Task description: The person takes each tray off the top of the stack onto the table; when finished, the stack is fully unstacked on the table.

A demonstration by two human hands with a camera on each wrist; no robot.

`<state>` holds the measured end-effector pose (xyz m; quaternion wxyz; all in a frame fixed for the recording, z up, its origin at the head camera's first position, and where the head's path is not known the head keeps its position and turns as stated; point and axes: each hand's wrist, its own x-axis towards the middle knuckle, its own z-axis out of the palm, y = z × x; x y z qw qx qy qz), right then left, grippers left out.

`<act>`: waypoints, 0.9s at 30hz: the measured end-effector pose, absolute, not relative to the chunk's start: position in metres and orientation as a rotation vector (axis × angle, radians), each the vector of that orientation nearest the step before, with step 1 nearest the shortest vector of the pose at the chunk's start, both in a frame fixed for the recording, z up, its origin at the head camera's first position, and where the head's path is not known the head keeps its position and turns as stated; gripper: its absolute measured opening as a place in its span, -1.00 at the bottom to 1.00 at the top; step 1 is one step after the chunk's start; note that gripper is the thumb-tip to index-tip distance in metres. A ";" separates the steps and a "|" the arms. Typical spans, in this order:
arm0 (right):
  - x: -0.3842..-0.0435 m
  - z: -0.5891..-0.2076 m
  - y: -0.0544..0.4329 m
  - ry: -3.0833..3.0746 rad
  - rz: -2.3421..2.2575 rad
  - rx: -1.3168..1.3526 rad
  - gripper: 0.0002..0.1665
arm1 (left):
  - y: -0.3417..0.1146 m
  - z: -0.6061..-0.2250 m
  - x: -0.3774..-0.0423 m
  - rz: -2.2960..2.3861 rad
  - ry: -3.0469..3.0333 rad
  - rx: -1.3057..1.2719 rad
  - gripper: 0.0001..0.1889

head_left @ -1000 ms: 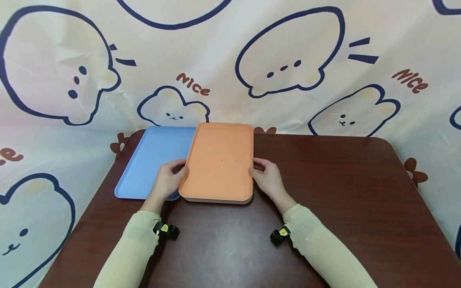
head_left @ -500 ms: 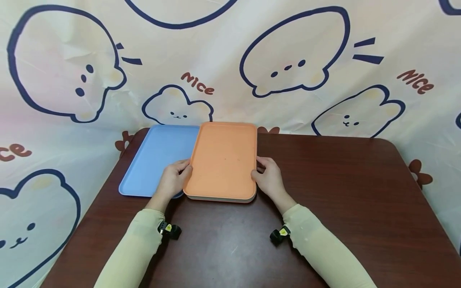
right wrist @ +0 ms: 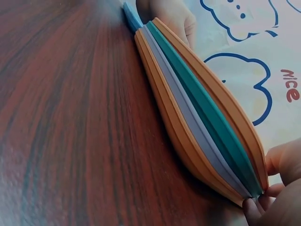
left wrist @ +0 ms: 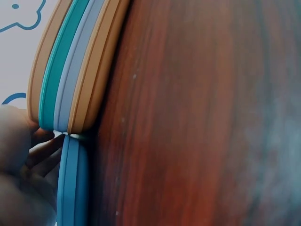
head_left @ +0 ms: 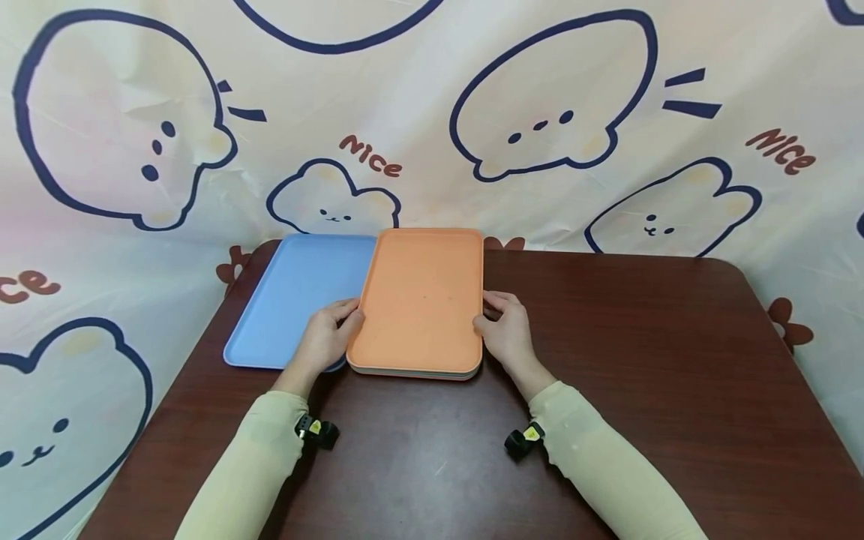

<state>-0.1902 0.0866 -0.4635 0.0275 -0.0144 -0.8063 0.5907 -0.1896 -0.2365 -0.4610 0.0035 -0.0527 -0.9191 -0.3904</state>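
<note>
Tray stack point(head_left: 421, 300) on counter point(head_left: 641, 375), just right of blue tray point(head_left: 304, 285). Left grip point(head_left: 324, 336) and right grip point(head_left: 509, 334) pinching its opposite sides. Likely light, stiff, slick; take both long sides, all layers.

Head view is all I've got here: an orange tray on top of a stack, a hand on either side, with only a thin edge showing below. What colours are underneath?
Observer: The left wrist view shows three rims below the top orange tray: going down, a teal tray, a lavender tray and a bottom orange tray.
Operator: And the blue tray next to it, is it as tall as that pile?
Observer: No, the left wrist view shows its rim well below the top orange tray.
Operator: Where is the right hand's lowest fingertip?
Observer: The right wrist view shows a fingertip at the corner, down by the bottom orange tray's rim.
</note>
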 end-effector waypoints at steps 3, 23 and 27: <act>-0.190 -0.463 0.087 -2.480 1.819 -0.064 -0.30 | -0.237 -0.460 -0.189 -1.242 -2.879 -0.184 -0.53; -0.183 -0.459 0.120 -2.281 2.034 -0.348 -0.37 | -0.239 -0.454 -0.192 -1.306 -2.965 -0.146 -0.42; -0.179 -0.457 0.132 -2.231 2.079 -0.390 -0.40 | -0.240 -0.456 -0.192 -1.329 -2.959 -0.161 -0.42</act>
